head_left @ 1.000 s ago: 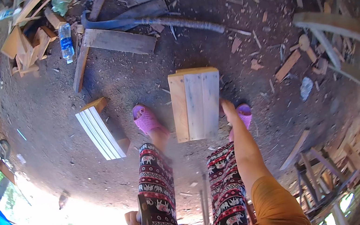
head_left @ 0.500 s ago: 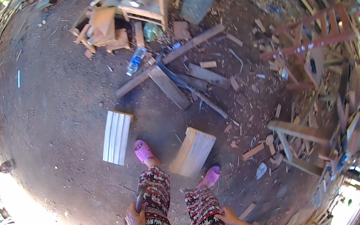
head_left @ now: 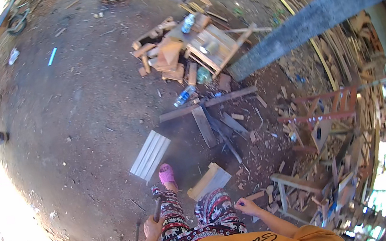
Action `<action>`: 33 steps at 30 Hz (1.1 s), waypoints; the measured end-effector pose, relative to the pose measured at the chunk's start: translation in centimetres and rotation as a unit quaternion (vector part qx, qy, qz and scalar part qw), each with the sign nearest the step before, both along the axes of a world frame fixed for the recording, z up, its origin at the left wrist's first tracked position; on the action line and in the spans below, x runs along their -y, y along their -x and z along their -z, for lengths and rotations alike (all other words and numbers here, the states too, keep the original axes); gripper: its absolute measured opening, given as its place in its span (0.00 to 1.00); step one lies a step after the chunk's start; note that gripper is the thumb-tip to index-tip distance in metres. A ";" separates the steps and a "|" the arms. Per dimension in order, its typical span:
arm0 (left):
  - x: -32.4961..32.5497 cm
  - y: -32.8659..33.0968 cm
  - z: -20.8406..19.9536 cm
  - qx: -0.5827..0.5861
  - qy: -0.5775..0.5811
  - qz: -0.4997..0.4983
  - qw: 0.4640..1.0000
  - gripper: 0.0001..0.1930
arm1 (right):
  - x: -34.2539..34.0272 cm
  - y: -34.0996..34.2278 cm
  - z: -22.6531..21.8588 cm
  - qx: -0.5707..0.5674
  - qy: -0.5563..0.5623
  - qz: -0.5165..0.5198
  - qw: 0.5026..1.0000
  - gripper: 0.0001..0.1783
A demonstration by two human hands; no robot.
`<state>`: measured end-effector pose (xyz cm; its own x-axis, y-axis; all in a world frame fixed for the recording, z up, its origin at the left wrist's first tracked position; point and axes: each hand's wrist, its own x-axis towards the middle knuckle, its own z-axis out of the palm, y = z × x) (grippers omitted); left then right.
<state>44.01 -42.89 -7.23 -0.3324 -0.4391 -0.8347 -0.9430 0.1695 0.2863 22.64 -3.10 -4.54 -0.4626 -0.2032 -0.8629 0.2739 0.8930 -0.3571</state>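
Observation:
In my left hand (head_left: 153,226) is the upper end of a dark, narrow bar (head_left: 157,208), held beside my left thigh; what its lower part joins is hidden. My right hand (head_left: 248,206) hangs by my right knee, its fingers loosely curled in, with nothing visible in them. Ahead of my left foot lies a pale grooved wooden block (head_left: 150,153). Another wooden block (head_left: 210,181) lies just in front of my right leg. My left foot wears a pink slipper (head_left: 166,174); the right foot is hidden behind my knee.
Crossed planks (head_left: 210,103) and a plastic bottle (head_left: 184,95) lie farther ahead, before a small wooden stool (head_left: 212,46) and scrap wood (head_left: 170,53). A wide grey board (head_left: 308,19) slants at right. A low wooden bench (head_left: 298,183) stands among offcuts on the right.
My view has swung, so the stool and planks sit lower and the blocks nearer my legs. My right knee has risen over that foot. The left hand keeps hold of the bar.

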 end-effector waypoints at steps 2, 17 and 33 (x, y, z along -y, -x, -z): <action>-0.6 -0.3 -0.6 -0.011 -0.019 -0.032 0.999 0.25 | 2.9 2.0 -1.6 -0.034 -0.005 -0.044 0.998 0.20; -2.6 4.2 -6.9 -0.124 0.076 -0.177 0.973 0.23 | 17.3 14.2 -3.6 -0.125 0.099 -0.465 0.871 0.16; 3.9 28.1 -21.7 -0.593 0.078 -0.354 0.719 0.17 | 36.6 14.7 -13.2 -0.029 0.513 -0.204 0.834 0.23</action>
<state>15.90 -46.83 14.47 -0.4171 -0.9060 -0.0719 0.0825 -0.1165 0.9898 7.89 -39.67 8.70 -0.2100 -0.9705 -0.1182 -0.0214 0.1254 -0.9919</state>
